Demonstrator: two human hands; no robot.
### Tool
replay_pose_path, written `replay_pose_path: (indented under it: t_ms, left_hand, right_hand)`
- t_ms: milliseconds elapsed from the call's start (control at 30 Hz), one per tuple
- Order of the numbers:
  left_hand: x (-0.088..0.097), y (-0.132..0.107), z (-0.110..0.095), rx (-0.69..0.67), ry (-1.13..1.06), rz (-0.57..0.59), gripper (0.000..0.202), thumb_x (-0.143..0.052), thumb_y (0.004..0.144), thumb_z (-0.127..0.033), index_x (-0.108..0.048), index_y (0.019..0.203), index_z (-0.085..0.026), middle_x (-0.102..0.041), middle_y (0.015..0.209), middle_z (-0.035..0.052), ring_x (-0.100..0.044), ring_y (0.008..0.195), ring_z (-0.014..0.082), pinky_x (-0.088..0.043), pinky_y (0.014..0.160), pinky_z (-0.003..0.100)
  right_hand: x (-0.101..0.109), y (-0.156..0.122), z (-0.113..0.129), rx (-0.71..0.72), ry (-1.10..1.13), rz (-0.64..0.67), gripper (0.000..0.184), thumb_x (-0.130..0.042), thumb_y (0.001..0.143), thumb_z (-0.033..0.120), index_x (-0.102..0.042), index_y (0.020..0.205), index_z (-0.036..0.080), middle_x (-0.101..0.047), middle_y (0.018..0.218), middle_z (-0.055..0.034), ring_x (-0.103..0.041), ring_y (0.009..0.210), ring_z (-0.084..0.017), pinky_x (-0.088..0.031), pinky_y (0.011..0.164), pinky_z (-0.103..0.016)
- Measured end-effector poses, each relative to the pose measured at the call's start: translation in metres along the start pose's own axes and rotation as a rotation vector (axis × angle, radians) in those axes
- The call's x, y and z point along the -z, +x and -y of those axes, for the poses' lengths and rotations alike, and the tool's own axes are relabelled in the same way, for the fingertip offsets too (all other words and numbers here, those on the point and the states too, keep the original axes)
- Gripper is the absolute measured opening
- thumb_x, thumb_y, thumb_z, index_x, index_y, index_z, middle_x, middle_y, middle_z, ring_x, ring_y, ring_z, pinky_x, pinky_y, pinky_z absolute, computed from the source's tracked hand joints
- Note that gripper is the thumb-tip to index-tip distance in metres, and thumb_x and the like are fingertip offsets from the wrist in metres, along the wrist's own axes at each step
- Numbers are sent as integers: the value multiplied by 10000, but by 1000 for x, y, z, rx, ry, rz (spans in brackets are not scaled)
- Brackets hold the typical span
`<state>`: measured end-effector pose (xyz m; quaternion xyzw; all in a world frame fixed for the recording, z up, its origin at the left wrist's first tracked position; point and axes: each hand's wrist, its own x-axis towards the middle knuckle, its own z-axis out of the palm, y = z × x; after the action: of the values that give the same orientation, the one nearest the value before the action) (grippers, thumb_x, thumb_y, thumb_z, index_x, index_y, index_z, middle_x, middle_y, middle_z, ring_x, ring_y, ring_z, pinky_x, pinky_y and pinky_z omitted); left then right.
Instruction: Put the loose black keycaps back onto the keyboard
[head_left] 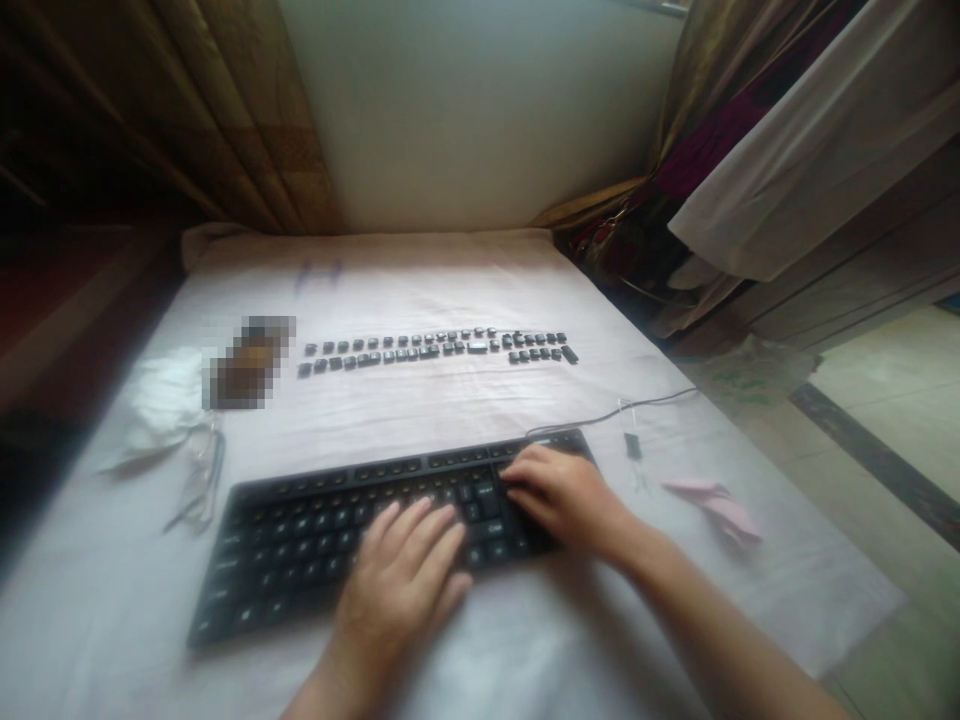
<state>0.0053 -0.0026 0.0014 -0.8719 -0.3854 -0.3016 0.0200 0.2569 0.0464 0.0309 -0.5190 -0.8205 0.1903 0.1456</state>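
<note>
A black computer keyboard (292, 545) lies at a slant on a white cloth, some of its upper and right parts without keycaps. My left hand (409, 565) rests on its middle keys, fingers stretched out and holding nothing. At the keyboard's right end my right hand (559, 490) is bent over, its fingertips pressed together against the area beside the number pad; whatever they may hold is hidden. Beyond the keyboard, loose black keycaps (397, 353) are laid out in two rough rows, with a short cluster of keycaps (536, 355) at the right end.
To the right lie a keycap puller-like wire clip (632, 445), a pink cloth (720, 510) and the keyboard cable (615, 412). A crumpled white cloth (161, 400) and a pair of glasses (201, 475) are at the left, near a blurred-out patch (251, 362). Curtains hang behind.
</note>
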Motion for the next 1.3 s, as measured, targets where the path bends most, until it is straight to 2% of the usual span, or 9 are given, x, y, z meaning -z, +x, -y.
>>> replay_pose_path:
  t_ms: [333,633,767,900,1067,1200,1300]
  left_hand:
    - [-1,-1,1,0,-9,0,265,-546,965,-312,-674,1158,-184,-706,1199,48,-594,1179,231,-325,1132,418]
    - [-2,-2,1,0,-6,4,278,-568,949,-313,-667,1176,-186,-700,1210,54,-595,1183,241,-341,1124,431]
    - [-2,-2,1,-5,2,6,276,-573,943,-306,-667,1177,-193,-701,1206,57,-600,1177,241,-358,1114,434]
    - [-3,-2,1,-8,-7,-7,269,-557,956,-309,-671,1166,-187,-701,1211,47,-597,1178,240,-332,1129,425]
    - [-2,-2,1,-14,-2,-3,269,-561,953,-304,-671,1168,-187,-700,1212,50,-594,1185,236,-332,1132,423]
    - [-1,-2,3,-13,1,5,271,-571,944,-304,-669,1171,-192,-699,1212,51,-594,1188,235,-341,1129,427]
    - [-1,-2,4,-25,9,16,279,-578,938,-299,-664,1183,-197,-698,1213,49,-597,1186,233,-351,1126,425]
  right_hand:
    - [2,5,8,-118,0,21,179,-664,815,153,-765,935,237,-721,947,-31,-685,852,-180,-528,767,-280]
    - [17,17,26,-269,-120,202,189,-666,824,192,-785,954,261,-746,976,-26,-684,899,-198,-500,802,-284]
    - [17,21,30,-288,-182,233,208,-620,853,186,-791,941,265,-757,985,-27,-692,916,-215,-502,799,-296]
    - [11,18,26,-283,-147,194,209,-619,856,193,-792,949,264,-767,989,-23,-703,911,-216,-513,812,-303]
    - [6,8,11,-267,21,65,217,-602,861,199,-786,963,251,-779,984,-30,-718,912,-211,-539,841,-317]
    - [19,3,-5,-321,144,-71,226,-585,852,204,-782,946,263,-785,967,-15,-728,916,-202,-553,864,-320]
    - [32,7,-20,-387,124,-98,220,-590,849,223,-786,942,258,-787,960,-17,-731,922,-213,-557,871,-333]
